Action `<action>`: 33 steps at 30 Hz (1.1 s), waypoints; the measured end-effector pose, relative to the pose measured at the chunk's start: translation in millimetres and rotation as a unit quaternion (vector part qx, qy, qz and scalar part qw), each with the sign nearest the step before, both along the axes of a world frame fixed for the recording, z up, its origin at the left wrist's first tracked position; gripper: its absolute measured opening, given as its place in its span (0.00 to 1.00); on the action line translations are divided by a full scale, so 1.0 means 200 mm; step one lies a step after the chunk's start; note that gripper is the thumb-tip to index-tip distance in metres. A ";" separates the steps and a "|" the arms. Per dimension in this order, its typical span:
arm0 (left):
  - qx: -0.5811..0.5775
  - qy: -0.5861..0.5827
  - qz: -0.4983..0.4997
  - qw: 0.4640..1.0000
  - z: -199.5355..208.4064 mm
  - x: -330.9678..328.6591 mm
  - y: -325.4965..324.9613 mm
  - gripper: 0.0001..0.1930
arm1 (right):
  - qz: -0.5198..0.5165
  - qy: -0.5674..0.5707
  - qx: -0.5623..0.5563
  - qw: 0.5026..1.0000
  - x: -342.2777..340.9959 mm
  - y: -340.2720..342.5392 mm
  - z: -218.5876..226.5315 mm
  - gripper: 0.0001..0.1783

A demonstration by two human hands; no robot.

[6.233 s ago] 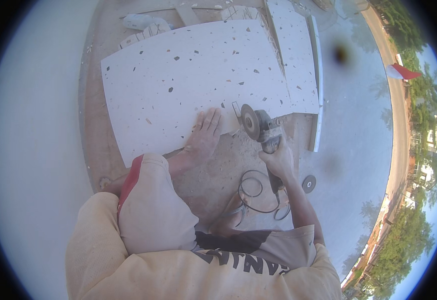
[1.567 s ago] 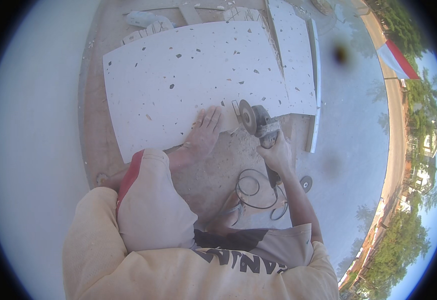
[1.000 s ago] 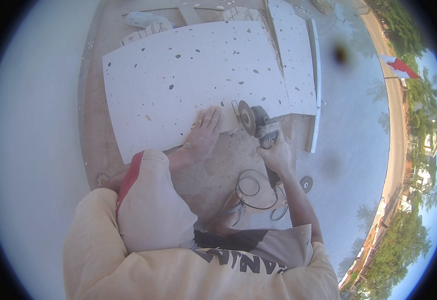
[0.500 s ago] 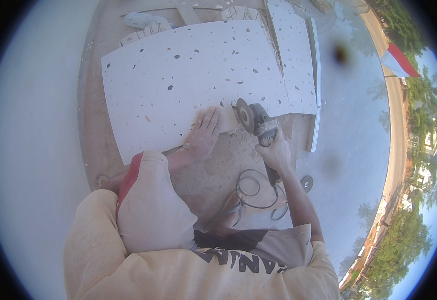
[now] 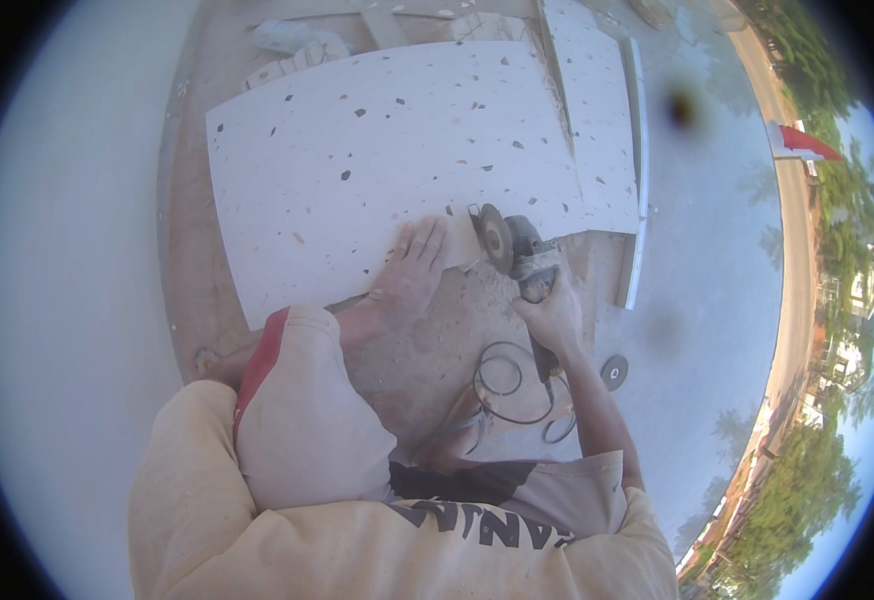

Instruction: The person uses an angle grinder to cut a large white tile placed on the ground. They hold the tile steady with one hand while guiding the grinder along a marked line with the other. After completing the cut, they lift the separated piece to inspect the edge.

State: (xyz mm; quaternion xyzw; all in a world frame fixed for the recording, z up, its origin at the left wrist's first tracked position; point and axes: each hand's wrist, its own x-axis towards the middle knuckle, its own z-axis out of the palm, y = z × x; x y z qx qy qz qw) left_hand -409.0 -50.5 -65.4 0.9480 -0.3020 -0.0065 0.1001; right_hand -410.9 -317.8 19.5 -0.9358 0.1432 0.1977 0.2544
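At the upper left lies a pale, see-through bottle (image 5: pixel 283 37) on its side, seemingly the only container; what is in it is too hazy to tell. Just beside it are broken white pieces (image 5: pixel 302 62), and nearer the person is a large white slab (image 5: pixel 387 150) with dark flecks. The left hand (image 5: pixel 409 268) lies flat on the slab's near edge, fingers stretched out and close together. Right of it, over that edge, the angle grinder (image 5: pixel 527 263) points its disc at the slab beside a small dark bracket-like mark; whether they touch is unclear. Its black cable (image 5: pixel 515 422) loops below. The right hand (image 5: pixel 554 312) is clamped around the grinder's body. Further right are a narrower flecked slab (image 5: pixel 597 130) and a loose disc (image 5: pixel 614 373) on the floor. Since half a second ago, the red-and-white flag (image 5: pixel 805 143) has folded narrower; both hands keep their places.
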 end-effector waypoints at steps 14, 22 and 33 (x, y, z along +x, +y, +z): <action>-0.015 -0.007 0.000 1.000 0.01 0.00 0.00 0.38 | -0.005 0.027 -0.020 0.999 0.03 0.02 0.02 0.39; -0.007 -0.014 -0.003 1.000 0.01 0.01 -0.01 0.37 | 0.003 0.004 -0.015 1.000 0.04 0.01 -0.01 0.39; -0.004 -0.019 -0.002 1.000 0.00 0.00 -0.01 0.36 | 0.006 0.023 -0.028 0.999 0.06 0.04 0.04 0.38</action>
